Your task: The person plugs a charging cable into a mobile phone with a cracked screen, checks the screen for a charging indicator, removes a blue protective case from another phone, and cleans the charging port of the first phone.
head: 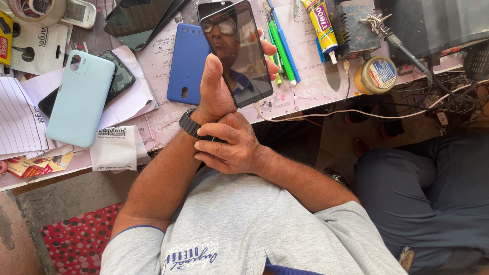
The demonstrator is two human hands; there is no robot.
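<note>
My left hand (pixel 216 89) is raised over the workbench edge and holds a black smartphone (pixel 238 51) upright, thumb along its left side and fingers behind it. The dark glass screen faces me and shows reflections. A white cable (pixel 326 113) runs from the phone's lower end off to the right. A black watch (pixel 191 124) sits on my left wrist. My right hand (pixel 232 147) lies across that wrist, with its fingers curled on the watch strap.
On the bench lie a pale blue phone (pixel 81 97), a black phone (pixel 119 76), a blue back cover (pixel 188 61), green pens (pixel 279 48), a glue tube (pixel 321 23), a round tin (pixel 376 75) and a soldering iron (pixel 400 43). Dark blue trousers (pixel 423 193) are at right.
</note>
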